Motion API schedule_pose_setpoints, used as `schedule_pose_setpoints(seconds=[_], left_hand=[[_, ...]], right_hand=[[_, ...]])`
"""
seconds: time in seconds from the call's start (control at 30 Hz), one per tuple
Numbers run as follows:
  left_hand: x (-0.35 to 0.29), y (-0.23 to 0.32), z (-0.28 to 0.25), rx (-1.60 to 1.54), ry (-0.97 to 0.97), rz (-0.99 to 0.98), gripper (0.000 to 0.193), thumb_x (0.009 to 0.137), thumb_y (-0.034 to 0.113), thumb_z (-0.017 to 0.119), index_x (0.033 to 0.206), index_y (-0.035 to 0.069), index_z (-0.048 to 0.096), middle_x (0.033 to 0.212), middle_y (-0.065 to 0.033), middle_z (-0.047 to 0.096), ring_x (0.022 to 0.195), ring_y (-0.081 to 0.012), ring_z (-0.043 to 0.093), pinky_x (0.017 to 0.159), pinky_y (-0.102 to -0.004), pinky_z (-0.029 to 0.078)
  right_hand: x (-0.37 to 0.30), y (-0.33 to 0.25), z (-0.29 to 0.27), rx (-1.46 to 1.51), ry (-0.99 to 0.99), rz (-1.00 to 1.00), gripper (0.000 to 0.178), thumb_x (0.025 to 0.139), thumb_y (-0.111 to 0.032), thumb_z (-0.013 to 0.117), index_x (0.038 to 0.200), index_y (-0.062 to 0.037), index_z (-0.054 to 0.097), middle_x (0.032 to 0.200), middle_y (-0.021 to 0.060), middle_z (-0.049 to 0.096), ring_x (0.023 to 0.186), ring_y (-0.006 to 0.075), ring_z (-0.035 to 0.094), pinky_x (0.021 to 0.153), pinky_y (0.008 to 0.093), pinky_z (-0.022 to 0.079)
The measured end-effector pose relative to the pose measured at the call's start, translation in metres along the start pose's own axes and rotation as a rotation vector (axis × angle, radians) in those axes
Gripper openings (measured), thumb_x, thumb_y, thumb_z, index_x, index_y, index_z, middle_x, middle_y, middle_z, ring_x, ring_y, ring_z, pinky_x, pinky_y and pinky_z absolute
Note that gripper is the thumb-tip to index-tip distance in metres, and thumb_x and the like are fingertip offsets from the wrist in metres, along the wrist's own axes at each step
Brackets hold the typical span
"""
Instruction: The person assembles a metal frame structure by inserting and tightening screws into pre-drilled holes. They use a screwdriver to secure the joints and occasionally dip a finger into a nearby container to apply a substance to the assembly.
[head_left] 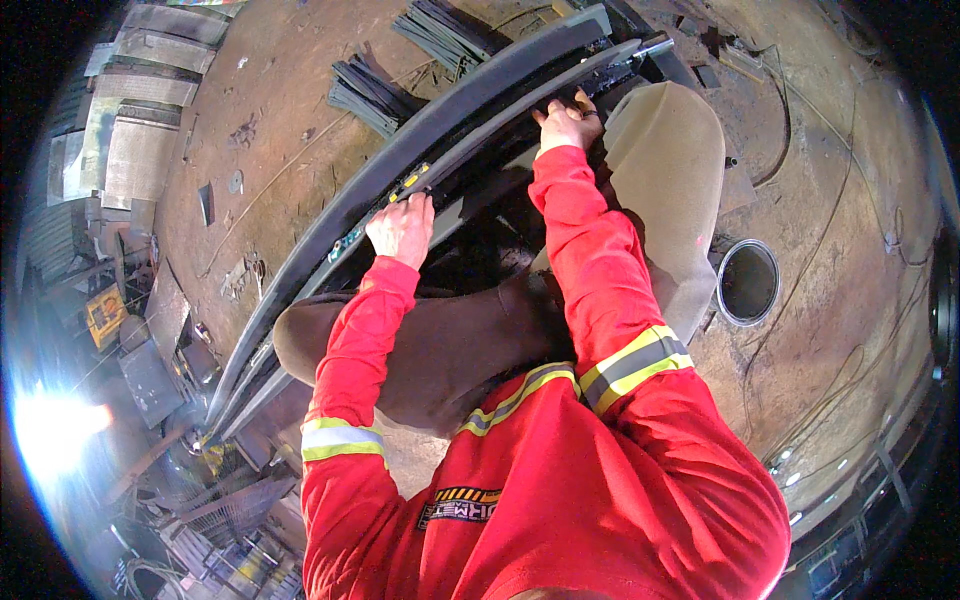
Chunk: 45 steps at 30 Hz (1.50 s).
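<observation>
Long dark metal beams (440,120) lie side by side across the front of me, looking curved in this view. My left hand (400,232) rests at the near beam, its fingers bent and close together; what they hold, if anything, is hidden. Just beyond those fingers a small yellow-and-black piece (410,182) lies on the metal. Farther right, my right hand (568,124) is at the near beam close to its right end. Its thumb and fingers are curled at the dark edge, and their tips are partly hidden. A shiny round rod end (655,45) sticks out beyond it.
Two bundles of dark metal strips (372,95) lie on the brown floor beyond the beams. A round metal bucket (748,282) stands to my right, near cables (835,215). Flat metal sheets (145,150) and a yellow box (105,316) are at left, with a bright light (58,430) below.
</observation>
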<state>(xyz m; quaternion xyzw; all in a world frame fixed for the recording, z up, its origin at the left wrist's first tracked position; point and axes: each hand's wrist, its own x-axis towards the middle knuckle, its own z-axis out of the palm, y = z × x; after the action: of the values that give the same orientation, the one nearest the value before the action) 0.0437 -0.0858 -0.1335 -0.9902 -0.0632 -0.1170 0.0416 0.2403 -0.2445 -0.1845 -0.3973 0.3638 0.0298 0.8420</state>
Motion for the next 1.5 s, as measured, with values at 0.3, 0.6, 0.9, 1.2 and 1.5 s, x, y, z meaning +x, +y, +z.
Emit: schedule_pose_setpoints(seconds=[0.3, 0.6, 0.9, 1.2, 1.5], left_hand=[[-0.004, -0.001, -0.001, -0.047, 0.076, -0.011, 0.012, 0.08, 0.024, 0.068, 0.084, 0.013, 0.065, 0.068, -0.007, 0.064, 0.06, -0.027, 0.064, 0.056, -0.0387, 0.051], [-0.005, -0.003, 0.003, -0.023, -0.065, -0.076, 0.014, 0.084, 0.025, 0.066, 0.082, 0.012, 0.067, 0.073, -0.0089, 0.067, 0.065, -0.0284, 0.065, 0.058, -0.0382, 0.051], [-0.004, -0.005, 0.004, -0.094, 0.025, -0.072, 0.018, 0.085, 0.027, 0.066, 0.077, 0.01, 0.064, 0.069, -0.0088, 0.065, 0.061, -0.0284, 0.064, 0.055, -0.0382, 0.05], [-0.005, -0.005, 0.007, -0.03, 0.03, -0.103, 0.023, 0.083, 0.028, 0.069, 0.072, 0.011, 0.058, 0.061, -0.0065, 0.062, 0.054, -0.0271, 0.062, 0.049, -0.0386, 0.047], [-0.003, -0.003, 0.005, -0.003, 0.045, -0.033, 0.02, 0.082, 0.026, 0.069, 0.073, 0.013, 0.058, 0.062, -0.0076, 0.061, 0.055, -0.0261, 0.061, 0.05, -0.0373, 0.048]], right_hand=[[-0.001, 0.004, 0.001, -0.203, 0.002, -0.179, 0.051, 0.075, 0.008, 0.067, 0.122, -0.0007, 0.047, 0.101, 0.0128, 0.057, 0.091, 0.0236, 0.058, 0.083, 0.0345, 0.048], [0.012, 0.016, -0.002, -0.097, -0.032, -0.178, 0.053, 0.076, 0.008, 0.064, 0.124, -0.0023, 0.044, 0.104, 0.0146, 0.053, 0.093, 0.0248, 0.056, 0.085, 0.0348, 0.047], [-0.001, 0.004, 0.002, -0.058, -0.035, -0.153, 0.052, 0.078, 0.012, 0.062, 0.124, -0.0068, 0.046, 0.107, 0.0138, 0.054, 0.09, 0.0216, 0.056, 0.078, 0.0324, 0.047], [0.006, 0.02, 0.004, -0.165, 0.07, -0.25, 0.048, 0.081, 0.01, 0.064, 0.121, -0.0089, 0.048, 0.104, 0.0111, 0.06, 0.08, 0.0177, 0.058, 0.068, 0.0289, 0.048], [0.01, 0.025, 0.008, -0.076, 0.091, -0.272, 0.045, 0.079, 0.012, 0.064, 0.119, -0.0057, 0.052, 0.096, 0.0038, 0.054, 0.073, 0.0118, 0.052, 0.065, 0.0277, 0.046]])
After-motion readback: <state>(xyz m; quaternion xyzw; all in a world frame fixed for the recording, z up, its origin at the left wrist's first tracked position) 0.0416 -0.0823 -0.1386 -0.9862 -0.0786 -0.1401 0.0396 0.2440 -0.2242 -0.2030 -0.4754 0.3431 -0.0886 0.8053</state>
